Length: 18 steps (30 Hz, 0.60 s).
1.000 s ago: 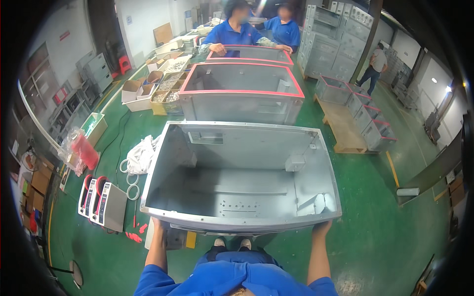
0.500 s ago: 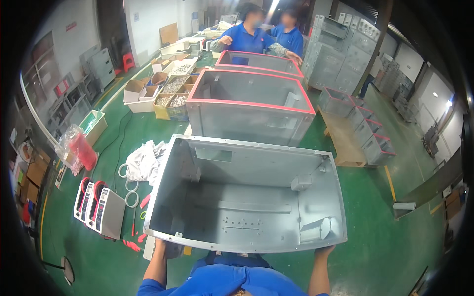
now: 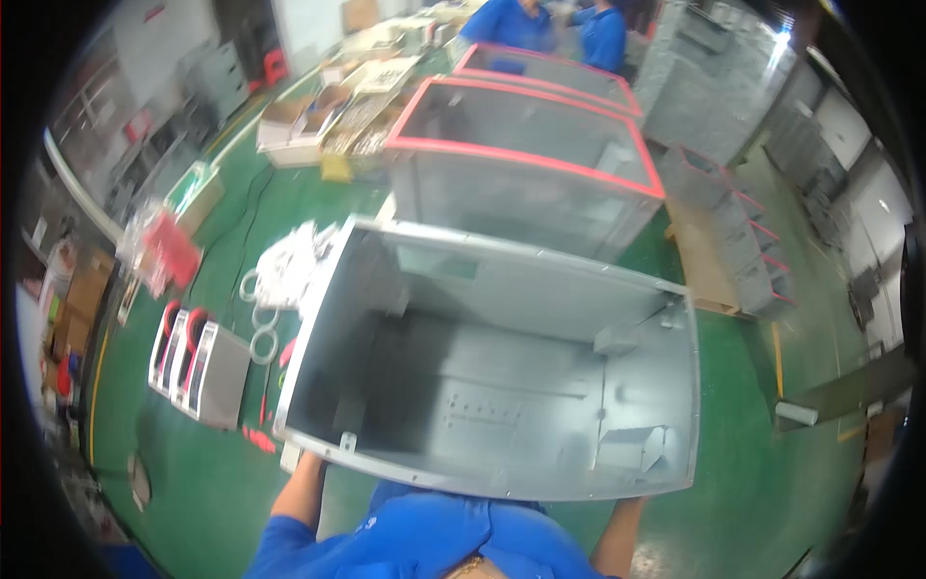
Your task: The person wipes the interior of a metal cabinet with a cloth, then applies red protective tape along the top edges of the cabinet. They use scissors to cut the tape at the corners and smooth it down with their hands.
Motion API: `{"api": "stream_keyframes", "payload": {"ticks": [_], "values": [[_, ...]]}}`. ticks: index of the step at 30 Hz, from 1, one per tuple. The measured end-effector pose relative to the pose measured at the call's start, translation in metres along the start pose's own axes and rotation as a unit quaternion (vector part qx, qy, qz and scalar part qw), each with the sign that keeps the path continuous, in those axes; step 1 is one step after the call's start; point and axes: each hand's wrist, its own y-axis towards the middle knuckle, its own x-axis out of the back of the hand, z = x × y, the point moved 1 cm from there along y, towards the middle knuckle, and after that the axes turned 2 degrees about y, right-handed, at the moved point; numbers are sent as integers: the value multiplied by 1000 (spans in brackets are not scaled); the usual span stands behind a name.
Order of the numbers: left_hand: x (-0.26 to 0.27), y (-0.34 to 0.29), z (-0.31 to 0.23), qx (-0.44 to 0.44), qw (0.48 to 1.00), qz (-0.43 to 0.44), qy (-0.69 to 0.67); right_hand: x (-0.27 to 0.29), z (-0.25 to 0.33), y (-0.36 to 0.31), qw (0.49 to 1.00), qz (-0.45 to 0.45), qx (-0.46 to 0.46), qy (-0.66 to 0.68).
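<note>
A large open-topped grey sheet-metal box (image 3: 482, 357) fills the middle of the view, right in front of my body. Small brackets and rows of punched holes show inside it, and a rectangular cutout sits in its far wall. My left hand (image 3: 308, 465) grips the box under its near left corner. Beneath the near right corner, my right hand (image 3: 631, 507) supports the other end. The fingers of both hands are mostly hidden by the box's near wall. Just beyond stands a similar metal box (image 3: 521, 188) with red edging around its rim.
A second red-edged box (image 3: 550, 72) stands farther off, near two people in blue. At left are white tape dispensers (image 3: 198, 372), white cloth (image 3: 294, 265) and tape rolls (image 3: 263, 344). Parts bins (image 3: 289, 140) lie beyond. Smaller boxes (image 3: 748, 227) sit on a pallet (image 3: 709, 265) at right.
My view has shifted, and most of the scene sits higher and a little to the right, slightly blurred. The held box is tilted a bit more, its right end lower; both hands stay on it.
</note>
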Motion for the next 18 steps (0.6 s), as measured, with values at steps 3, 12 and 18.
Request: {"api": "stream_keyframes", "payload": {"ticks": [3,12,18], "values": [[-10,-6,-7,-3,1000,0,28,4,5,-5,1000,-17,0,-26],[-21,-19,-14,-23,999,-9,43,-4,6,1,998,6,-13,-56],[-27,-12,-9,-30,998,-7,62,0,8,9,999,12,-9,-48]]}}
